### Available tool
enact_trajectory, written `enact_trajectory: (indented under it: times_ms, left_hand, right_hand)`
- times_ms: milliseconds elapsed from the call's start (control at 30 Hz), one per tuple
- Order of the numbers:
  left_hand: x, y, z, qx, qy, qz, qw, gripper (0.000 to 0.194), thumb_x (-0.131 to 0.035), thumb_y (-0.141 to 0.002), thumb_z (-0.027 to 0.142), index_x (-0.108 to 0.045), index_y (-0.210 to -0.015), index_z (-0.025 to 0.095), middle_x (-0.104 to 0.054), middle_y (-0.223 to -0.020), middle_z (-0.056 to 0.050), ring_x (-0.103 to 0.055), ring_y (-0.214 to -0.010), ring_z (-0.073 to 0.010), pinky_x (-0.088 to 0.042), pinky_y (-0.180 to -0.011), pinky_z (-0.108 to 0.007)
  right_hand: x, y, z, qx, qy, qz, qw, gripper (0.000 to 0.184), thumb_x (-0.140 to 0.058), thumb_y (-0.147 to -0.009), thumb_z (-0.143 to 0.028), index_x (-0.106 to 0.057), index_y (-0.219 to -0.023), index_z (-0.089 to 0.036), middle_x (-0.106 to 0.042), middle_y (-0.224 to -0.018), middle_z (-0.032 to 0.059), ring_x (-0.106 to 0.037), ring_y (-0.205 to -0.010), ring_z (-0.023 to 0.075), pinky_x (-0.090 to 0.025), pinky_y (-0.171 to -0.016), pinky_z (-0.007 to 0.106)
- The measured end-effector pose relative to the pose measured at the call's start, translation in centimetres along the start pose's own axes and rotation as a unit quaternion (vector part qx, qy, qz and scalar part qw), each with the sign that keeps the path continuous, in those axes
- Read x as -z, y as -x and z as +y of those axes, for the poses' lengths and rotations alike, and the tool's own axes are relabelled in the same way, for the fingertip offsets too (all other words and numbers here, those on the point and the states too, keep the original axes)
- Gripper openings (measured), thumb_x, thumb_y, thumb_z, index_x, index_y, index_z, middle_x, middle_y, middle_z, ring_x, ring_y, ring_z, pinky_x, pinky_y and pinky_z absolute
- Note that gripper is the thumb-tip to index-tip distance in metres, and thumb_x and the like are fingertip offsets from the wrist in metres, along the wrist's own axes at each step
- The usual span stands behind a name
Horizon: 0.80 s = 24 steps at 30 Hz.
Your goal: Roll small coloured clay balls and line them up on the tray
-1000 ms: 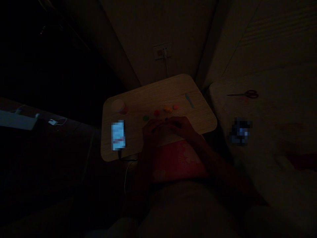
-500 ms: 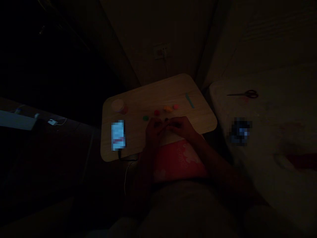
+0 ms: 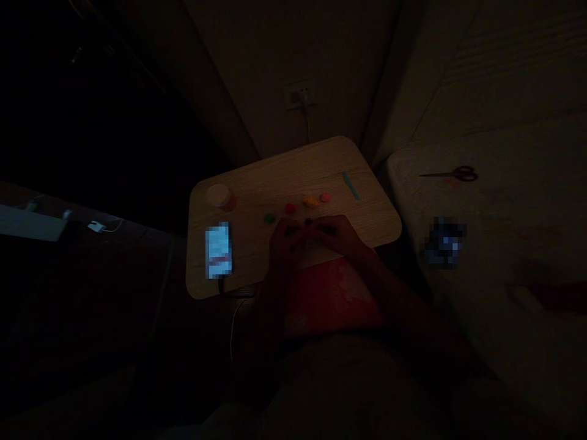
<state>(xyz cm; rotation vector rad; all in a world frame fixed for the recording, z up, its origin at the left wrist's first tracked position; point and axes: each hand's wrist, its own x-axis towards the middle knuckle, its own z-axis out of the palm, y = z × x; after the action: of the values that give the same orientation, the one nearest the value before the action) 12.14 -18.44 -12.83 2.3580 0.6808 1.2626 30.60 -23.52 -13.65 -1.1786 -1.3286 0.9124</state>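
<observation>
In dim light my left hand (image 3: pixel 285 238) and my right hand (image 3: pixel 332 233) meet over the near edge of a small wooden table (image 3: pixel 257 183). Both have bent fingers, with the fingertips brought together; whatever they pinch is too dark and small to name. Just beyond the fingertips sits a small dark lump (image 3: pixel 308 221). Behind the hands lie a green lump (image 3: pixel 269 218), a red lump (image 3: pixel 290 208), an uneven orange lump (image 3: pixel 310 201) and a pink lump (image 3: pixel 325 198), which look like modelling clay. A flat teal knife-like tool (image 3: pixel 351 185) rests farther right.
A lidded tub (image 3: pixel 220 195) and a lit phone (image 3: pixel 219 250) with a cable stand on the table's left side. Scissors (image 3: pixel 452 175) and a blurred-out object (image 3: pixel 444 243) lie on the pale surface at right. A wall socket (image 3: pixel 300 95) holds a plug with its cord hanging.
My left hand has shifted slightly right, closer to my right hand, its fingers more bent. The dark lump shows more clearly. My right hand and the table items stay in place.
</observation>
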Motion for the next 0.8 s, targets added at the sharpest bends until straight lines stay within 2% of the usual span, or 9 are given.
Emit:
enact_trajectory:
  times_ms: [167,300,533,700,800]
  left_hand:
    - [0.2,-0.1,0.0,-0.003,-0.012,0.012,1.0,0.016,-0.07,-0.096,0.033,-0.081,-0.103,0.023,-0.059,-0.092,-0.003,-0.061,-0.085,-0.0144,-0.054,-0.074,-0.027]
    - [0.3,-0.3,0.3,0.004,-0.022,0.02,1.0,0.02,-0.074,-0.092,0.039,-0.078,-0.088,0.02,-0.062,-0.089,-0.003,-0.062,-0.082,-0.015,-0.053,-0.073,-0.027]
    - [0.5,-0.4,0.9,0.047,0.012,-0.022,0.999,0.02,-0.068,-0.097,0.035,-0.072,-0.087,0.018,-0.066,-0.086,-0.003,-0.062,-0.08,-0.016,-0.05,-0.072,-0.029]
    - [0.7,-0.6,0.9,0.068,0.035,-0.049,0.996,0.033,-0.061,-0.101,0.038,-0.063,-0.075,0.018,-0.059,-0.073,-0.001,-0.056,-0.07,-0.0146,-0.044,-0.066,-0.029]
    - [0.8,-0.6,0.8,0.081,0.047,-0.053,0.994,0.047,-0.053,-0.103,0.044,-0.052,-0.064,0.019,-0.05,-0.065,0.001,-0.049,-0.062,-0.0135,-0.037,-0.06,-0.029]
  right_hand:
    - [0.0,0.0,0.1,-0.005,0.023,-0.03,0.999,0.03,-0.078,-0.083,-0.045,-0.084,-0.093,-0.017,-0.076,-0.076,0.0043,-0.063,-0.064,0.0153,-0.047,-0.059,0.026]
    - [0.0,0.0,0.0,-0.004,0.022,-0.025,0.999,0.031,-0.078,-0.083,-0.045,-0.084,-0.094,-0.017,-0.077,-0.08,0.005,-0.065,-0.068,0.0171,-0.05,-0.063,0.027]
    - [0.2,0.0,-0.7,0.001,-0.013,-0.025,1.0,0.027,-0.074,-0.085,-0.043,-0.08,-0.091,-0.017,-0.078,-0.086,0.0059,-0.067,-0.074,0.0179,-0.051,-0.069,0.028]
    - [0.3,0.0,-1.4,-0.005,-0.015,-0.017,1.0,0.028,-0.071,-0.087,-0.043,-0.079,-0.089,-0.017,-0.076,-0.084,0.0057,-0.066,-0.074,0.0176,-0.049,-0.068,0.028]
    - [0.3,0.1,-1.6,-0.009,-0.012,-0.013,1.0,0.029,-0.07,-0.087,-0.044,-0.079,-0.088,-0.017,-0.076,-0.084,0.0057,-0.065,-0.074,0.0175,-0.049,-0.069,0.028]
